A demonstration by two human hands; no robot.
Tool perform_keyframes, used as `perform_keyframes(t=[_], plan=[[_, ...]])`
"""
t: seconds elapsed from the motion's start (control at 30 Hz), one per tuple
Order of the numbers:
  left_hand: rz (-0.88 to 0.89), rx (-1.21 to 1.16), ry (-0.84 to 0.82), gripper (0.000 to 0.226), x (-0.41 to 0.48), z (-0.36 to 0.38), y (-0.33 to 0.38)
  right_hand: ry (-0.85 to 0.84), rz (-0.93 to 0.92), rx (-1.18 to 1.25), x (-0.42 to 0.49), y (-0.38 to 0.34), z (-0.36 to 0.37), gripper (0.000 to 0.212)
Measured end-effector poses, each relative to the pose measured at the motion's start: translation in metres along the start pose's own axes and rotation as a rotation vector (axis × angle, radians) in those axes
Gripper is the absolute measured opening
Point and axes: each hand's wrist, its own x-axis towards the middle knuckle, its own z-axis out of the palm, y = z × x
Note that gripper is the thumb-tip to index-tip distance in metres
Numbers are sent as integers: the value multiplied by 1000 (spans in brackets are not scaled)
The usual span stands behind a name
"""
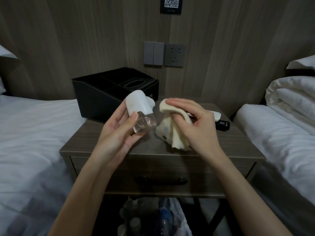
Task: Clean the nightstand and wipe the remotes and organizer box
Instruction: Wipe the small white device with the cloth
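Bin bags (153,217) nearest, under table (221,142). Our left hand (117,133) clamped on spray bottle (139,113), right hand (196,121) pinching cloth (172,133). Wetting step, we judge. Next: wipe remotes (219,121) at right edge, box (109,94) at back left.

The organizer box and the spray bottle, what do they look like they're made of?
Organizer box: probably black faux leather, matte, judging by the pale stitching along its edges. Spray bottle in the left hand: smooth white plastic top over a clear, likely plastic, base you can see through.
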Motion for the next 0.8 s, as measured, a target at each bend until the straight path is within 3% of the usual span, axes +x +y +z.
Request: perform_keyframes(t=[0.2, 0.43, 0.63, 0.8], plan=[[-107, 44, -137, 78, -3, 3, -5, -27, -92, -141, 5, -1, 12, 40], [-62, 2, -28, 61, -4, 4, -5, -112, -116, -254, -1, 4, 19, 47], [-46, 5, 3, 64, -6, 3, -4, -136, -142, -243, -7, 7, 18, 58], [-28, -30, 26, 63, -4, 5, -6, -111, -171, -226, -11, 13, 18, 53]])
